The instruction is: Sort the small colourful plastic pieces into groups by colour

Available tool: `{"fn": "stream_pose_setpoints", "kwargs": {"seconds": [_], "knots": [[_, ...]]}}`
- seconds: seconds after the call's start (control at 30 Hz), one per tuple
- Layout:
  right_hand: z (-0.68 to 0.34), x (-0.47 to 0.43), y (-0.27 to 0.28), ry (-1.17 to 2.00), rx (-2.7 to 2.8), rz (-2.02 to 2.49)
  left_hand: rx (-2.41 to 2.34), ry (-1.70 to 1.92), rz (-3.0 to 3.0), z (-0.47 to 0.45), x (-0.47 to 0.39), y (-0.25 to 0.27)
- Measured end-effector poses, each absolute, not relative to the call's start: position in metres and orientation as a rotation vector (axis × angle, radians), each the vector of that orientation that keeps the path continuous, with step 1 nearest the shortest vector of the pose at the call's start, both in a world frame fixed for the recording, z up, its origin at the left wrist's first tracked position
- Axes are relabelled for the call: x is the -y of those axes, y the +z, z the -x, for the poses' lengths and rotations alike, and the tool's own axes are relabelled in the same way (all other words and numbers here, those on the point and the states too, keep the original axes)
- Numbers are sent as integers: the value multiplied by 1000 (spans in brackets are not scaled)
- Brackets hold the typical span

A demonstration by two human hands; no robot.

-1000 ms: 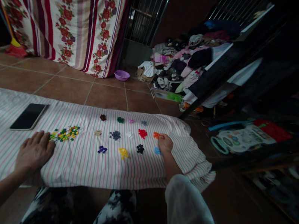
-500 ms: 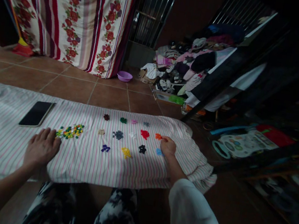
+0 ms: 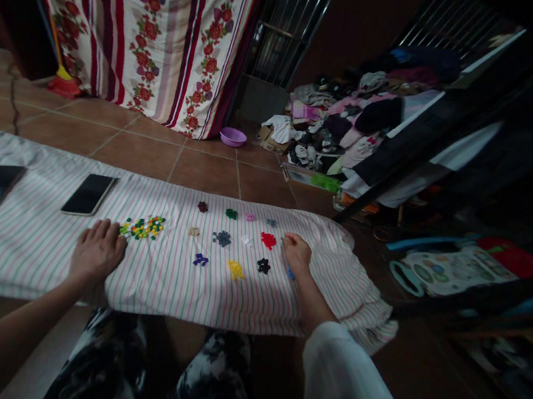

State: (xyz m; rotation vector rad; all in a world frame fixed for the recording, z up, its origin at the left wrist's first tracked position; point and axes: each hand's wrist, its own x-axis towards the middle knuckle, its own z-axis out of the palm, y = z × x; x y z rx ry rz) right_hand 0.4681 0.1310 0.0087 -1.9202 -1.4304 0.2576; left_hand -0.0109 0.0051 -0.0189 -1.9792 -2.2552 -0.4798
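My left hand [image 3: 99, 250] lies flat on the striped cloth, fingers spread, its fingertips beside a mixed pile of small green, yellow, orange and white pieces [image 3: 144, 227]. On the right, my right hand [image 3: 298, 253] is low over the cloth with fingers bent together, and whatever is in the pinch is too small to see. Left of its fingertips sits a red pile [image 3: 268, 240]. Blue pieces [image 3: 290, 273] peek out under the wrist. Other single-colour piles stand in rows, among them yellow [image 3: 235, 269], black [image 3: 263, 266], dark grey [image 3: 222, 238] and purple [image 3: 201, 260].
Two phones [image 3: 88, 194] lie on the left part of the striped cloth [image 3: 165, 291]. Beyond the cloth, a purple basin [image 3: 232, 137] stands on the tiled floor near a floral curtain [image 3: 172, 29]. A heap of clothes [image 3: 340, 117] is at the back right.
The view has swung slightly left. My right hand has shifted left over the cloth and now covers the spot where the orange pieces showed. My left hand stays flat by the mixed pile.
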Motion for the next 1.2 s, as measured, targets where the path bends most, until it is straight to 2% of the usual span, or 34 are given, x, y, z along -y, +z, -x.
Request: {"fn": "stream_pose_setpoints", "kwargs": {"seconds": [0.17, 0.77, 1.2], "knots": [[-415, -135, 14, 330, 1598, 1723, 2256, -396, 1868, 9, -8, -21], [-226, -110, 2, 573, 2141, 1080, 2286, -496, 1838, 9, -9, -22], [-159, -109, -7, 409, 2376, 1176, 2280, -513, 1807, 13, -14, -33]]}}
